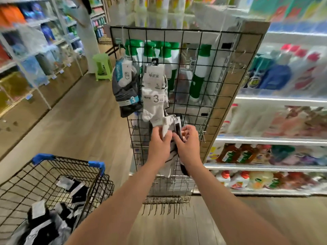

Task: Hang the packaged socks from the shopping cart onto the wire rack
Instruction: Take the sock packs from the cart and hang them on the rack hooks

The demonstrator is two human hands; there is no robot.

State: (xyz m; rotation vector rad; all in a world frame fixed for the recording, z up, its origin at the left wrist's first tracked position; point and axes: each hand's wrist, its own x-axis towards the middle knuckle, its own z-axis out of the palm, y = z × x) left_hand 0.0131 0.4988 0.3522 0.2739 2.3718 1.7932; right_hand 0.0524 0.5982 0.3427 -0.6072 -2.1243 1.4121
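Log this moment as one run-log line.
phase: hanging | left hand: pinches sock pack | right hand: holds same pack at wire rack | already hung: grey pack, white pack | shopping cart: packs inside

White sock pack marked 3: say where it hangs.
Head view, centre: the white sock pack hangs on the wire rack, right of the grey sock pack, above the left hand.

Head-worn wide-angle view faces forward and down, close to the wire rack (177, 30) at 12 o'clock, shopping cart (96, 164) at 7.
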